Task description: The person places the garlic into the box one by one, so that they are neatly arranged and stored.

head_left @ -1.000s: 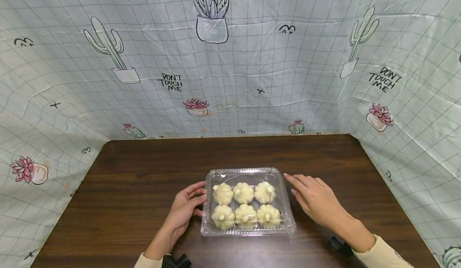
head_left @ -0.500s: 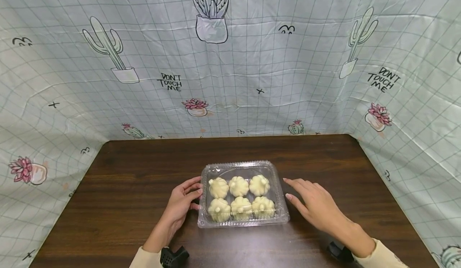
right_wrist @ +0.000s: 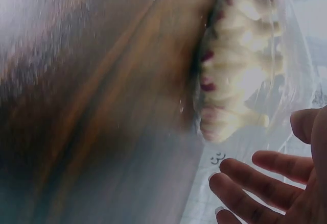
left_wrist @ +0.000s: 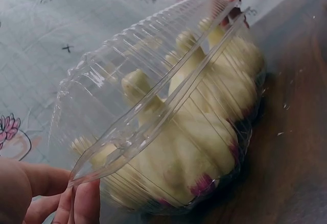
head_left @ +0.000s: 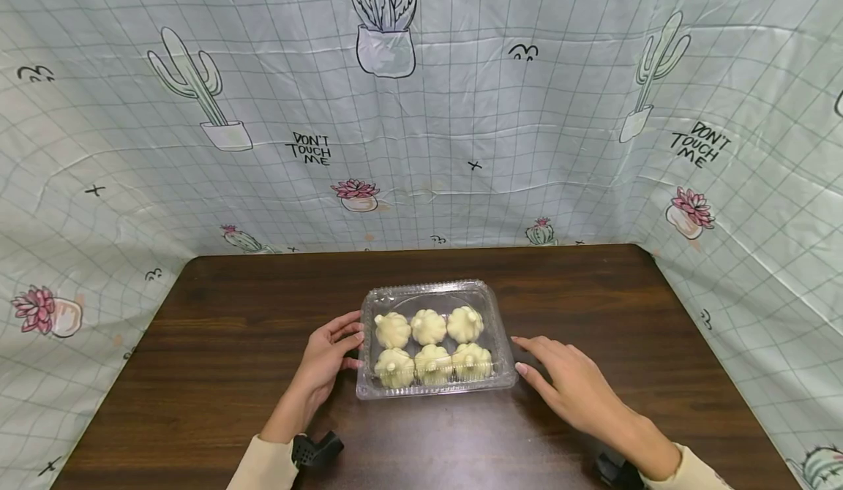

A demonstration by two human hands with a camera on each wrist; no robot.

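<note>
A clear plastic clamshell container [head_left: 500,362] holds several pale garlic bulbs [head_left: 429,327] in two rows; purple patches show low on the bulbs [left_wrist: 179,157] in the left wrist view. Its lid lies over them. At its left side my left hand [head_left: 325,352] pinches the rim between thumb and fingers, as the left wrist view shows at the corner. My right hand [head_left: 574,384] is by the right side, with fingers extended and spread in the right wrist view [right_wrist: 271,188]. Its thumb tip is close to the container's near right corner; whether it touches, I cannot tell.
The container is over a dark brown wooden table [head_left: 263,307]. A pale grid-patterned cloth [head_left: 428,132] with cactus drawings hangs behind the table and along both sides. Each wrist carries a black camera mount [head_left: 317,449].
The container has moved away from me and to the left, with my left hand going along at its side. The right hand has shifted slightly, its fingertips now nearer the container's near right corner.
</note>
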